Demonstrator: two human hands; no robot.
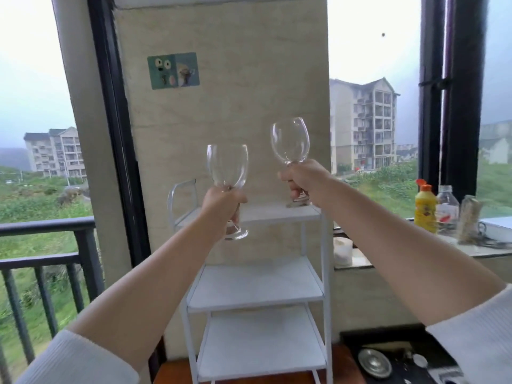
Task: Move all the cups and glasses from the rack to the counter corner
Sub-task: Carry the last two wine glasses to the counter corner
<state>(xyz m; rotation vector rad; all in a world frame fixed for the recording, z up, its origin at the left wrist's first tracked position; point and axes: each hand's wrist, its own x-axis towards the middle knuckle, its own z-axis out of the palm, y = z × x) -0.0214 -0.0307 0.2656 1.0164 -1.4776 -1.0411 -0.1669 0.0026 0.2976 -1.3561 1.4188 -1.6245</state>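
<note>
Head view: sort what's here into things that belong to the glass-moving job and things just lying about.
Job:
left glass, gripped by left hand
right glass, gripped by right hand
rack
counter

Lying about:
yellow bottle
clear bottle
candle
sticker

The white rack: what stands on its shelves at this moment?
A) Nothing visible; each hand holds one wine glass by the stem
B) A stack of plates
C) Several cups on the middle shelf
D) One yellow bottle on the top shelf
A: the white rack shows bare shelves, while the left hand and the right hand each grip a stem, of the left wine glass and the right wine glass.
</note>
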